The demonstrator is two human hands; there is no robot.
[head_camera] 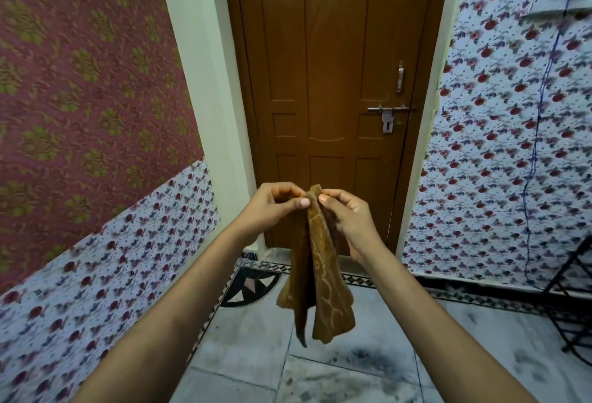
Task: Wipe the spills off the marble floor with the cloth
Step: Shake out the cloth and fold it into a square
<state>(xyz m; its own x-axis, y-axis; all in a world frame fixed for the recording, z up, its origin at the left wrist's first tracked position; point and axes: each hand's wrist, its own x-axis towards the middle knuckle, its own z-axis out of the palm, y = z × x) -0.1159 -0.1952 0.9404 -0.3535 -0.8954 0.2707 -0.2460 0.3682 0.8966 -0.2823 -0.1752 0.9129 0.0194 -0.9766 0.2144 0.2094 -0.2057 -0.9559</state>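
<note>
A brown cloth (323, 277) with a pale pattern hangs in the air in front of me, folded lengthwise. My left hand (272, 210) pinches its top edge from the left. My right hand (349, 220) pinches the same top edge from the right, fingertips almost touching those of the left. The cloth's lower end dangles well above the grey-white marble floor (250, 345). Dark smudges (368, 356) mark the floor tiles below and to the right of the cloth.
A shut brown wooden door (330, 82) with a metal latch (387, 111) stands straight ahead. Patterned fabric covers the walls left (96, 114) and right (499, 146). A black metal stand (573, 293) is at the right edge. A blue cord (541, 108) hangs down the right wall.
</note>
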